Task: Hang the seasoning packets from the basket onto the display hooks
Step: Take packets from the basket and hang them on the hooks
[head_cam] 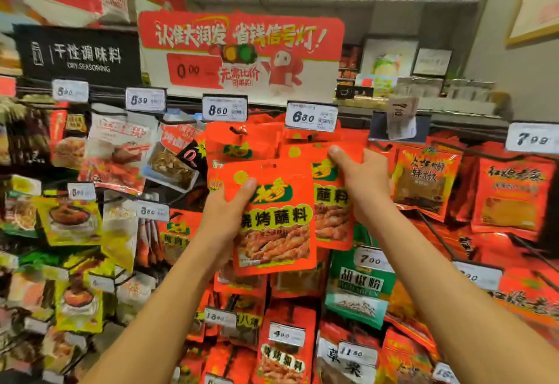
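Note:
My left hand grips a red barbecue seasoning packet by its left edge, thumb on the front, and holds it up in front of the display. My right hand grips a second red packet of the same kind just behind and to the right, thumb over its top edge. That packet's top lies just below the 6.80 price tag, where the hook itself is hidden. More of the same red packets hang on the hook under the 8.80 tag. The basket is out of view.
Hooks with hanging seasoning packets fill the wall: white and yellow ones at left, red chilli packets at right, a green pepper packet below. A red promotional sign and a black "dry seasoning" sign hang above.

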`<act>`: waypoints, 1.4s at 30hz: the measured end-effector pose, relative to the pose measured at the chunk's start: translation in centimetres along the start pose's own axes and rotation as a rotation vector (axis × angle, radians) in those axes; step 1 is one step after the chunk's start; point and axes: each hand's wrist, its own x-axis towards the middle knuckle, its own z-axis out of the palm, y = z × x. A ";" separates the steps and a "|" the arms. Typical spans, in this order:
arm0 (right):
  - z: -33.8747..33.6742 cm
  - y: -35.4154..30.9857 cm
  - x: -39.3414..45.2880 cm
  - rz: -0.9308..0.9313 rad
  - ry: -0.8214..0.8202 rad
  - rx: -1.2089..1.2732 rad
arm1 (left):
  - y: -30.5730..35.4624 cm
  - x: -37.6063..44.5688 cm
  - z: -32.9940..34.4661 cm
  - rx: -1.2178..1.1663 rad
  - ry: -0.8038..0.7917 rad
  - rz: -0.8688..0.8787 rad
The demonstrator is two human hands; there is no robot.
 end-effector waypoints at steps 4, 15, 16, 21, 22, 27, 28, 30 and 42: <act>2.5 0.6 1.5 0.002 0.093 -0.013 | -0.7 2.2 0.6 -0.018 -0.084 0.009; 5.5 4.5 6.9 0.113 0.220 -0.123 | -2.8 5.0 -0.5 -0.022 -0.211 0.001; 5.8 5.0 8.1 0.113 0.233 -0.175 | -3.0 5.1 -0.5 -0.018 -0.206 -0.004; 5.9 7.3 12.0 0.170 0.199 -0.365 | -3.5 5.9 0.3 -0.016 -0.209 -0.010; 5.7 7.6 12.1 0.194 0.178 -0.390 | -3.4 6.1 0.6 -0.035 -0.205 -0.009; 2.6 6.0 7.7 0.091 0.201 -0.239 | -1.9 6.7 2.9 -0.067 -0.166 0.020; 1.7 5.3 6.1 0.090 0.123 -0.019 | -1.5 6.9 3.5 -0.061 -0.171 0.035; 0.4 4.2 3.4 0.123 -0.119 0.348 | -0.8 7.2 4.7 -0.034 -0.169 0.076; 2.3 2.7 4.0 0.109 0.083 -0.074 | 1.1 9.5 7.8 0.137 -0.102 -0.041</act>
